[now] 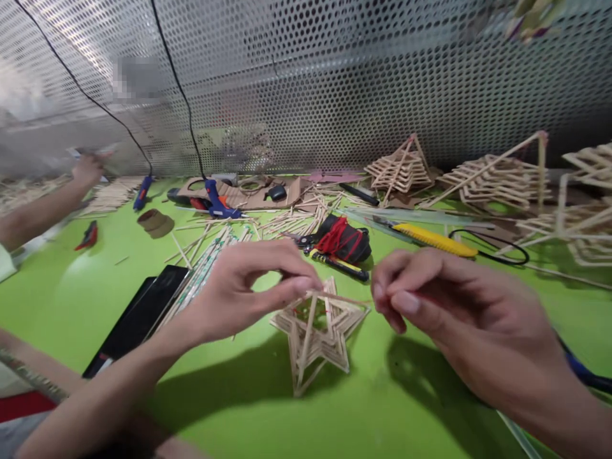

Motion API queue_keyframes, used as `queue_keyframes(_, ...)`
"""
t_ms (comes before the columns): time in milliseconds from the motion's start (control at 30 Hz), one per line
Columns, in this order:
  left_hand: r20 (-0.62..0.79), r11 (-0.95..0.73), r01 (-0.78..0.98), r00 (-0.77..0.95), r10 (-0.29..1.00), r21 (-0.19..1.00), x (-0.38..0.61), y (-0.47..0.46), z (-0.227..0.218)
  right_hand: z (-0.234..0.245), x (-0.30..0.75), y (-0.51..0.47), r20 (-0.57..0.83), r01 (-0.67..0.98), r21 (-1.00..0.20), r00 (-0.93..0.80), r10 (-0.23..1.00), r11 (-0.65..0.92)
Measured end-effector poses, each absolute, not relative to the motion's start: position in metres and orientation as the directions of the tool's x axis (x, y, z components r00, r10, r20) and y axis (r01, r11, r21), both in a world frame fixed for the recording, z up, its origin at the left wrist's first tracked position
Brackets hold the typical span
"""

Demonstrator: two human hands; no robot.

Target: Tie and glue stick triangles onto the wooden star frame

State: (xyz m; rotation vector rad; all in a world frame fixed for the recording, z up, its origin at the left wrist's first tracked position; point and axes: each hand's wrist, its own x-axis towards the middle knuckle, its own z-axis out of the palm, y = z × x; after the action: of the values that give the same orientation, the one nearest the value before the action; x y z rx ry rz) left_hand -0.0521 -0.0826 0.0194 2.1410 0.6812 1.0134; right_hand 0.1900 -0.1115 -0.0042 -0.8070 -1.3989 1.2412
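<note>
A star-shaped frame of stacked thin wooden sticks [310, 344] is in front of me, above the green table. My left hand [261, 287] pinches its upper part between thumb and fingertips. From there a thin strip or stick [342, 298] runs right, towards my right hand. My right hand [444, 312] has its thumb and fingertips pressed together just right of the star; what they hold, if anything, is too small to make out. Behind the star lie a black bundle wound with red cord [342, 237] and a yellow-black cutter [340, 264].
A perforated metal panel [306, 83] closes off the back. Larger stick frames [401, 166] stand back right. A blue glue gun [217, 201], tape roll [155, 223], black phone-like slab [143, 312], yellow-handled tool [433, 239] and loose sticks [296, 220] lie around. Another person's hand [88, 169] is far left.
</note>
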Motion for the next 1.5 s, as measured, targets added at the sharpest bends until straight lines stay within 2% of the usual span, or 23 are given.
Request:
queue_keyframes(100,0.498,-0.704,0.51,0.498,0.71,0.494,-0.07,-0.098,0.014,-0.014,0.202,-0.12,0.222,-0.061,-0.975,-0.157,0.962,0.214)
queue_keyframes(167,0.314,-0.672,0.585,0.601,0.735,0.453,-0.074,-0.104,0.009,-0.022,0.208,-0.124,0.228,0.012,-0.972,-0.158,0.961,0.233)
queue_keyframes(200,0.231,-0.694,0.583,0.672,0.704,0.422,-0.073,-0.105,0.006,-0.026,0.209,-0.126,0.235,0.043,-0.968,-0.173,0.956,0.246)
queue_keyframes(267,0.099,-0.706,0.59,0.736,0.67,0.392,-0.067,-0.104,0.0,-0.034,0.209,-0.128,0.262,0.071,-0.956,-0.221,0.939,0.283)
queue_keyframes(433,-0.22,-0.634,0.702,0.708,0.671,0.326,-0.046,-0.091,-0.002,-0.053,0.203,-0.134,0.326,0.051,-0.931,-0.327,0.887,0.361)
queue_keyframes(533,-0.333,-0.617,0.735,0.677,0.656,0.28,-0.04,-0.084,0.002,-0.062,0.203,-0.137,0.327,0.048,-0.931,-0.332,0.885,0.362)
queue_keyframes(633,-0.379,-0.601,0.736,0.676,0.632,0.312,-0.04,-0.08,0.007,-0.066,0.204,-0.137,0.315,0.051,-0.935,-0.338,0.887,0.352)
queue_keyframes(833,-0.332,-0.506,0.683,0.713,0.617,0.527,-0.05,-0.08,0.012,-0.066,0.203,-0.136,0.313,0.042,-0.936,-0.356,0.88,0.35)
queue_keyframes(933,-0.244,-0.56,0.646,0.739,0.628,0.519,-0.055,-0.083,0.01,-0.066,0.202,-0.136,0.325,0.061,-0.927,-0.363,0.873,0.37)
queue_keyframes(1133,-0.164,-0.646,0.657,0.739,0.653,0.389,-0.06,-0.092,0.0,-0.067,0.201,-0.137,0.319,0.068,-0.928,-0.366,0.874,0.367)
queue_keyframes(1233,-0.043,-0.708,0.64,0.75,0.659,0.299,-0.063,-0.094,-0.007,-0.068,0.201,-0.138,0.297,0.069,-0.938,-0.351,0.888,0.34)
queue_keyframes(1367,0.187,-0.809,0.582,0.789,0.586,0.082,-0.068,-0.098,-0.014,-0.068,0.2,-0.139,0.279,0.066,-0.946,-0.332,0.901,0.317)
queue_keyframes(1500,0.266,-0.825,0.555,0.815,0.514,-0.105,-0.069,-0.104,-0.007,-0.068,0.195,-0.14,0.276,0.103,-0.942,-0.309,0.91,0.32)
